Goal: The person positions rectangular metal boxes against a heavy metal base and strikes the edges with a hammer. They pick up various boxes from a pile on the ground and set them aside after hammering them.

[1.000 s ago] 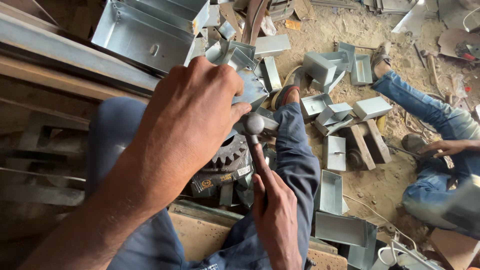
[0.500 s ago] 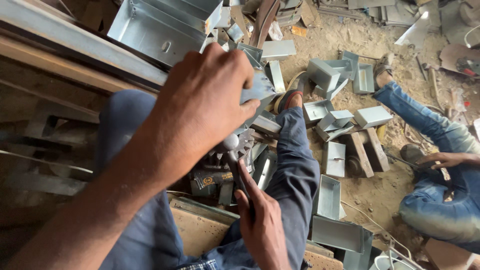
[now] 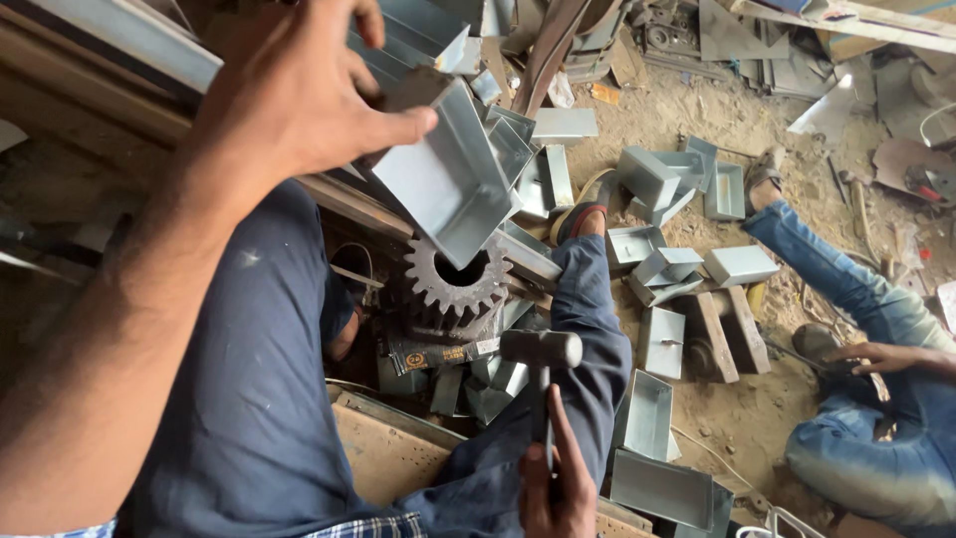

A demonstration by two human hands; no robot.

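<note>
Up near the top of the view, the left hand (image 3: 299,95) gripped a folded sheet-metal box (image 3: 448,179), thumb pressed across its rim and fingers curled behind it. That box was a shallow open tray of dull grey galvanised steel, with flat smooth walls and sharp bent corners, and it was held tilted, its lower corner just above a toothed gear wheel (image 3: 456,284). The gear was dark, heavy-looking metal with blunt square teeth around a round bore, and it sat on a grimy block between the person's knees.

Lower down, the right hand (image 3: 553,488) was closed around the slim dark handle of a hammer (image 3: 541,351), which stood upright with its cylindrical steel head level, just below and to the right of the gear and apart from the box.

Dark blue trousers (image 3: 259,399) of matte cloth covered both legs. On the sandy, dusty floor (image 3: 737,130) to the right lay many more grey metal boxes (image 3: 667,344), some open side up, some tipped over, among short wooden blocks (image 3: 717,334). A long grey metal channel (image 3: 129,40) ran along the upper left. At the right edge another person in faded blue jeans (image 3: 856,299) sat on the floor, one hand (image 3: 876,357) resting near the knee.
</note>
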